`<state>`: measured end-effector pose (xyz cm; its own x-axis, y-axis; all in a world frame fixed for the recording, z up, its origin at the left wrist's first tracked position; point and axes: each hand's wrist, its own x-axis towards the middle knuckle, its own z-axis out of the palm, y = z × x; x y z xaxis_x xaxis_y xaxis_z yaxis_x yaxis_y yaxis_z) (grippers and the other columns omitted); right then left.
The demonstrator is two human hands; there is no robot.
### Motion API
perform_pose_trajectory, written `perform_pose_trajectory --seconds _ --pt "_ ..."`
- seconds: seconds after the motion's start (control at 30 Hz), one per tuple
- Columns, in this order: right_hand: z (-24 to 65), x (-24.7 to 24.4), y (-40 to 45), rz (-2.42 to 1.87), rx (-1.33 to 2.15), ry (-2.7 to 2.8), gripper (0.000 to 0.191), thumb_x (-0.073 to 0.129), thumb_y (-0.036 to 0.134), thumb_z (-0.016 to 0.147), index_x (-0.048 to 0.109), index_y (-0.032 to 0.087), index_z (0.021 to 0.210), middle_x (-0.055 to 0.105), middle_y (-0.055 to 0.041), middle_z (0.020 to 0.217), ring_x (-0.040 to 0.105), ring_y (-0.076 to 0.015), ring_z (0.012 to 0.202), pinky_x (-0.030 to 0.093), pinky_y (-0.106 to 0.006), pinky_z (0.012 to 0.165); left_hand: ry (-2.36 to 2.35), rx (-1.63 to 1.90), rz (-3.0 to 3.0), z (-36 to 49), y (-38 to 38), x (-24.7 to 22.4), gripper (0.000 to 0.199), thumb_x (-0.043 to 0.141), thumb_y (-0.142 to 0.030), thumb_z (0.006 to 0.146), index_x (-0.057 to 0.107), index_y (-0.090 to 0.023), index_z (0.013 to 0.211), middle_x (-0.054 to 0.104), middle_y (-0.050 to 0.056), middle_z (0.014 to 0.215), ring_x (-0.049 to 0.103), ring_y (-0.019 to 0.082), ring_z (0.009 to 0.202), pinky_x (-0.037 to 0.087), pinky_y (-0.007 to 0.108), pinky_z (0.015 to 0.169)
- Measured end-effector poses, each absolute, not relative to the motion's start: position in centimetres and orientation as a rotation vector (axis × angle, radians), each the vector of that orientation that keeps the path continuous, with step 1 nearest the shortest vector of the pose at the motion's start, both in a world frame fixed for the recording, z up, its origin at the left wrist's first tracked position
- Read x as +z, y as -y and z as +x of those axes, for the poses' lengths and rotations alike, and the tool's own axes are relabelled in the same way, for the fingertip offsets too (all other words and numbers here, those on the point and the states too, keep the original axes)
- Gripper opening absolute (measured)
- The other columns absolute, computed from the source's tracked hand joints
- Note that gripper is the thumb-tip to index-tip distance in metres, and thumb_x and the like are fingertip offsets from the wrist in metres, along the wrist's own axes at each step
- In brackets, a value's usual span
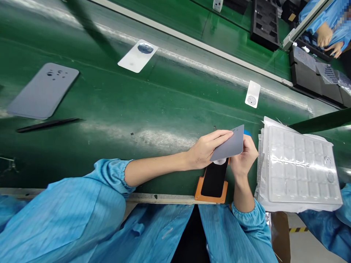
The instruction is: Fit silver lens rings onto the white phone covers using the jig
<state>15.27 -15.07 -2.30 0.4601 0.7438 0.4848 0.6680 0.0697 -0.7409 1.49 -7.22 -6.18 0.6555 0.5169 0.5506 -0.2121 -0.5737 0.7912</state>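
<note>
A grey phone back cover (229, 146) is held up, tilted, above the front edge of the bench. My left hand (203, 148) grips its left side, the fingers lying along the upper face. My right hand (244, 155) is closed at the cover's right edge, its fingertips partly hidden behind it. Just above those fingers shows a bit of something blue (247, 133), too covered to name. Below the cover, a black phone-shaped slab (215, 179) rests in an orange fixture (210, 199). A white round-ended piece (219, 161) shows at the slab's far end.
Right of my hands is a clear plastic tray (301, 168) on stacked sheets. Another grey cover (45, 91) and black tweezers (49, 125) lie left. Two white cards (138, 56) (252, 94) lie farther back. Beyond a rail, a co-worker's hands (326, 38) are near black trays (265, 25).
</note>
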Motion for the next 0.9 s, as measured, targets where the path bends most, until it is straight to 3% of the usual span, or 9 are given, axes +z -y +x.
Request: perform_pose_trajectory --seconds 0.23,0.37,0.5,0.67,0.9 --pt "15.2 -2.1 15.2 -1.694 0.066 1.247 0.008 0.060 0.026 0.090 0.065 0.022 0.086 0.069 -0.0026 0.086 0.063 -0.0176 0.079 0.053 -0.032 0.072 -0.225 0.952 2.014 1.3 7.1 -6.2 0.057 0.055 -0.036 0.101 0.044 -0.021 0.155 0.051 0.019 0.153 0.055 0.028 0.138 0.051 0.042 0.111" --pt "14.8 -2.4 14.6 -1.706 0.035 1.251 0.011 0.058 0.024 0.089 0.060 0.021 0.079 0.062 0.0000 0.077 0.058 -0.0146 0.071 0.049 -0.028 0.067 -0.254 0.974 1.874 1.7 7.4 -6.3 0.045 0.048 -0.035 0.104 0.056 -0.019 0.145 0.062 0.014 0.143 0.061 0.024 0.131 0.051 0.039 0.112" --pt "16.6 -3.3 14.2 -1.794 0.063 1.152 0.010 0.058 0.023 0.082 0.060 0.020 0.073 0.063 0.0001 0.074 0.057 -0.0140 0.067 0.048 -0.028 0.066 -0.569 0.865 1.467 2.3 7.0 -5.8 0.040 0.054 -0.044 0.101 0.071 -0.014 0.122 0.073 0.013 0.125 0.070 0.026 0.116 0.056 0.041 0.106" --pt "23.1 -5.2 14.8 -2.119 0.249 0.808 0.011 0.059 0.028 0.073 0.063 0.019 0.070 0.062 0.0007 0.062 0.056 -0.0165 0.059 0.045 -0.029 0.060 -0.674 0.831 0.762 1.4 4.3 -4.8 0.050 0.071 -0.047 0.093 0.063 -0.012 0.127 0.071 0.016 0.130 0.074 0.026 0.110 0.061 0.042 0.098" --pt "25.5 -5.7 15.6 -2.436 0.122 0.938 0.021 0.062 0.023 0.077 0.052 0.024 0.059 0.052 0.0020 0.050 0.049 -0.0192 0.052 0.047 -0.037 0.067 -0.694 0.826 0.947 -0.4 3.6 -3.1 0.052 0.071 -0.050 0.092 0.063 -0.015 0.130 0.071 0.014 0.130 0.073 0.027 0.111 0.064 0.042 0.093"
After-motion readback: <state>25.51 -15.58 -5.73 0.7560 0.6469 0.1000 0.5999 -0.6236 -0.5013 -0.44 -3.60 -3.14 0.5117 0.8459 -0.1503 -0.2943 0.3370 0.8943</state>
